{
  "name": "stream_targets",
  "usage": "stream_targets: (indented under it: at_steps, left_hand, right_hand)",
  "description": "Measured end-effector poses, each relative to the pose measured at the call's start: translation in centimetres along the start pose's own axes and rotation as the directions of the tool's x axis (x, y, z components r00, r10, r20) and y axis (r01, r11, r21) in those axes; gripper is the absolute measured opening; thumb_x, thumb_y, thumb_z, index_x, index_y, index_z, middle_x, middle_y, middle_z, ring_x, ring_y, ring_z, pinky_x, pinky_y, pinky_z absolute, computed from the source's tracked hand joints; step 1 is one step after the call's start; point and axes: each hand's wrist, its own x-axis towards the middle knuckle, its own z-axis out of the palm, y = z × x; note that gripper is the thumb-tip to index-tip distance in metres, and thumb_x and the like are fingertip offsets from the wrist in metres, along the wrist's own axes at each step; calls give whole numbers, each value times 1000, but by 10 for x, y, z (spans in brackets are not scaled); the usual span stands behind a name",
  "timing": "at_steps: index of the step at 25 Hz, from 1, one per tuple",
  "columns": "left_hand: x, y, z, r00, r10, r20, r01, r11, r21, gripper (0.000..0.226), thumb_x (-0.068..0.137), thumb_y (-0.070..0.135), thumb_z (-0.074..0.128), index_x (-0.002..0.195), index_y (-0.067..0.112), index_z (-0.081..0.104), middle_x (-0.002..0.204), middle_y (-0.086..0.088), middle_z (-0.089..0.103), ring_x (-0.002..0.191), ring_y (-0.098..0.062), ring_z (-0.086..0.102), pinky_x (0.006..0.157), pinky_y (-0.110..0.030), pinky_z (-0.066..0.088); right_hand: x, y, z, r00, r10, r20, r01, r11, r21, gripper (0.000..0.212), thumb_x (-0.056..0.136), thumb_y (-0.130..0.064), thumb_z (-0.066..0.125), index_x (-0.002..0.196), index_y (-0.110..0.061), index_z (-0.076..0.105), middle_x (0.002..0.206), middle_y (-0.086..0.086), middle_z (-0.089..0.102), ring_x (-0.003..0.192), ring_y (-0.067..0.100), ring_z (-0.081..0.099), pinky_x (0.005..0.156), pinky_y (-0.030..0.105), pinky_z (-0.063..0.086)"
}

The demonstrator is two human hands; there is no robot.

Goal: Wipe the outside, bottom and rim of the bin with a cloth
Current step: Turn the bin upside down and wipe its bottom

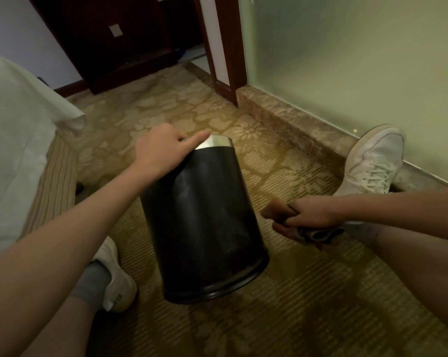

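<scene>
Gripping the tilted bin (pixel 204 215) only at its rim (pixel 213 142), the left hand (pixel 161 153) risks a slip or roll on the carpet (pixel 307 292) once the right hand (pixel 313 212), closed on the cloth (pixel 289 222), presses sideways.

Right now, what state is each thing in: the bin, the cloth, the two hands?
Bin: tilted away from the person, silver rim far, base near; whether the base touches the carpet cannot be told.
Silver rim: held at its left edge.
Cloth: bunched up, off the bin, to its right.
Left hand: closed on the rim, steadying the bin.
Right hand: closed around the cloth, apart from the bin.
</scene>
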Motion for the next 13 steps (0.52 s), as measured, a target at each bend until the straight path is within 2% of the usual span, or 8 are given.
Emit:
stream_targets:
  at_steps: [2,4,5,7,8,10,11,13]
  left_hand:
    - [1,11,-16,997,-23,-70,17,997,-82,71,86,71,39,51,11,51,50,-5,47,49,-20,48,48,-27,29]
    - [2,19,-39,991,-36,-129,5,974,-228,69,87,68,43,54,9,54,51,-5,47,46,-19,45,50,-27,33]
    - [3,23,-52,987,-50,-155,-6,941,-338,71,86,68,46,58,4,57,54,-10,51,48,-24,48,53,-30,39]
    - [9,28,-73,968,-169,-187,28,811,-585,70,84,66,52,72,-1,62,71,-19,62,62,-33,58,69,-42,51]
    - [14,27,-79,949,-270,-162,80,705,-705,64,83,64,56,77,0,64,79,-16,66,70,-30,63,78,-43,52]
    - [21,23,-78,888,-460,-12,194,398,-897,44,78,60,65,86,17,67,91,-2,70,84,-20,67,88,-43,52]
    - [20,20,-73,854,-513,85,245,253,-936,43,75,60,68,93,22,67,98,0,70,92,-21,67,90,-45,51]
    - [13,5,-43,798,-534,279,305,-42,-951,50,70,58,72,106,24,67,108,-3,70,99,-26,66,93,-49,48]
  right_hand:
    - [-1,18,-11,998,38,-57,-34,997,74,27,99,-35,49,112,-14,60,104,4,65,88,17,61,76,27,43]
    - [0,37,-23,984,128,-123,-89,955,281,25,100,-35,49,108,-16,62,103,6,65,83,13,60,72,26,43]
    - [1,46,-30,968,197,-155,-114,896,429,27,100,-36,49,109,-15,62,104,8,65,83,14,61,71,27,44]
    - [2,55,-46,928,312,-204,-65,675,735,30,99,-36,52,110,-10,63,105,11,66,81,17,62,67,26,49]
    - [-1,56,-56,920,323,-224,8,554,833,28,99,-34,52,108,-10,63,108,14,67,77,17,62,64,25,50]
    - [-16,54,-81,931,267,-248,168,290,942,20,101,-25,46,102,-11,61,107,16,68,70,16,65,62,26,53]
    - [-28,52,-96,939,229,-255,225,150,963,21,99,-22,44,99,-10,61,96,14,69,68,17,66,63,28,54]
    - [-48,49,-129,940,176,-293,313,-98,945,19,88,-22,51,91,-8,63,77,9,64,67,22,62,69,34,49]
